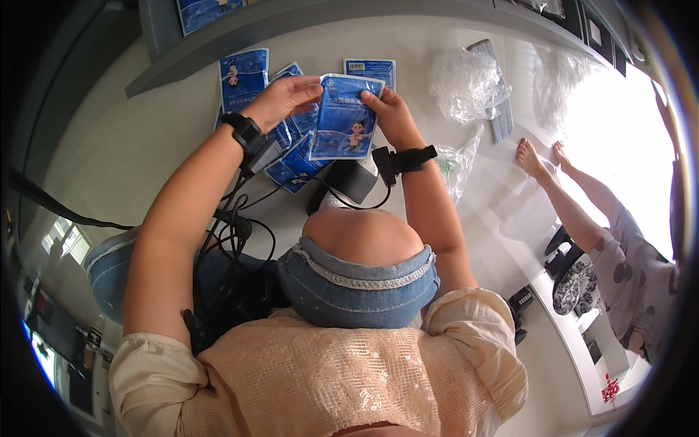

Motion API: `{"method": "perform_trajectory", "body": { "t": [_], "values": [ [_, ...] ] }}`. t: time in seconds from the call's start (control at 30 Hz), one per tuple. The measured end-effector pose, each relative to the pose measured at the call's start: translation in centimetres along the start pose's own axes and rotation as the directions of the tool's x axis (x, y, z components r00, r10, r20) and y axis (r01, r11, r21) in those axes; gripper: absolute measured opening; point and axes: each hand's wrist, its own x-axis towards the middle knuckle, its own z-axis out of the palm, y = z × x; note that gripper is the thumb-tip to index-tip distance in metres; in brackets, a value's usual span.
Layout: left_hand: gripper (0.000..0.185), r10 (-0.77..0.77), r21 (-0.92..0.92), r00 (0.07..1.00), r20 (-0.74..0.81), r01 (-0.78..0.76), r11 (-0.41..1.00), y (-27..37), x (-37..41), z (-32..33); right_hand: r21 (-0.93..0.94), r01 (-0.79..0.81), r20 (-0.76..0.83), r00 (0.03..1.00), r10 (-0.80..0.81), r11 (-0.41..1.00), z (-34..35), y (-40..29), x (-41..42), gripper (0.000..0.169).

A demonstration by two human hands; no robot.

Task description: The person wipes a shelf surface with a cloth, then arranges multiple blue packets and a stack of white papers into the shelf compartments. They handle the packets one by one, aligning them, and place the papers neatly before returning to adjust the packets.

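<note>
A blue and white sealed plastic packet (345,123) with a cartoon figure and writing is upright before me. My right hand (394,116) grips its right edge, thumb on the front. My left hand (284,102) is at the packet's upper left edge, its fingers together; whether they pinch it cannot be told. Behind and below my left hand lie several similar blue packets (244,74), spread and overlapping on the pale floor. Another packet (371,68) lies partly hidden behind the held one. Each wrist wears a black strap with a device and a cable.
Crumpled clear plastic bags (467,84) and a grey cloth-like strip (505,123) lie to the right. A grey furniture edge (327,24) curves across the far side. Tangled black cables (235,224) hang by my left arm. Another person's bare feet (528,157) are at the right.
</note>
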Motion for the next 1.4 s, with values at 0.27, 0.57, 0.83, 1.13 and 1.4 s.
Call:
{"method": "perform_trajectory", "body": {
  "t": [0.27,0.57,0.83,1.13,1.4],
  "values": [
    [0.026,0.065,0.154,0.989,-0.136,-0.044,0.987,0.0,0.4,-0.4,-0.198,-0.031,0.032,0.999,0.038,0.980,0.9,0.4,1.4,0.020],
    [0.022,0.056,0.136,0.987,-0.153,-0.035,0.990,0.4,0.4,-0.7,-0.289,-0.033,-0.080,0.997,0.010,0.957,1.4,0.9,1.8,0.026],
    [0.028,-0.026,0.006,0.990,-0.140,0.027,1.000,-0.1,-0.5,0.1,-0.036,-0.005,-0.064,0.998,0.003,0.999,2.6,1.4,1.2,0.025],
    [0.018,-0.040,-0.345,0.988,-0.150,-0.015,0.939,-1.6,0.4,-2.7,-0.765,-0.153,-0.375,0.895,-0.240,0.626,-2.9,2.9,3.3,0.049],
    [0.020,-0.033,-0.325,0.950,-0.310,-0.073,0.943,0.4,-0.1,-2.5,-0.752,-0.361,-0.514,0.845,-0.148,0.552,-5.8,4.3,4.3,0.069]
  ]
}}
